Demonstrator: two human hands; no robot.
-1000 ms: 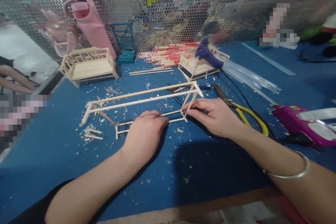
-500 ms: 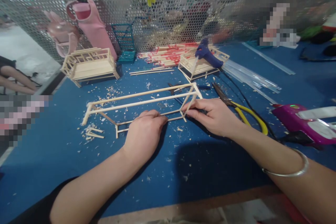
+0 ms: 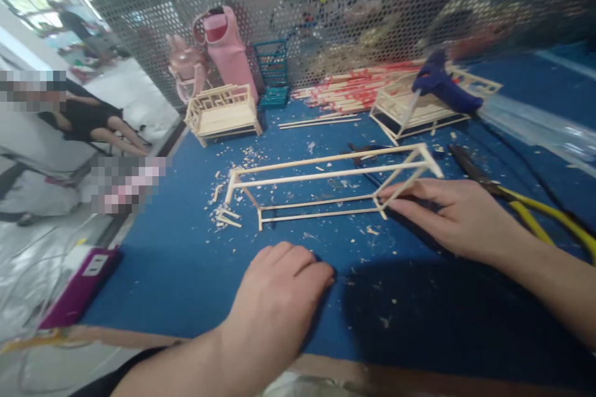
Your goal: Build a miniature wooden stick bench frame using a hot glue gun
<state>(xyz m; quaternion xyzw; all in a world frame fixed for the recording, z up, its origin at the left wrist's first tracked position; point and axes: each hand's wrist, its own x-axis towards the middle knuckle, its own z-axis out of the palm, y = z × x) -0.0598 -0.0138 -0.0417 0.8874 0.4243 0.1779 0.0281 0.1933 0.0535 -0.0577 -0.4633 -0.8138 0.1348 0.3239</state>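
The right hand [image 3: 459, 217] pinches the right end of the long pale wooden stick frame [image 3: 326, 186]; the left hand [image 3: 279, 298] rests flat and empty on the blue table [image 3: 177, 273], just in front of the frame.

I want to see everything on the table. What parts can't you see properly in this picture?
- Yellow-handled pliers, head view: handle ends cut off by the right edge.
- Left hand: fingers curl down, so anything under them is hidden.
- Things behind the perforated screen: blurred by the mesh.
- Blue glue gun: smeared by motion, nozzle unclear.
- Right hand: fingertips touch the stick frame; grip unclear.
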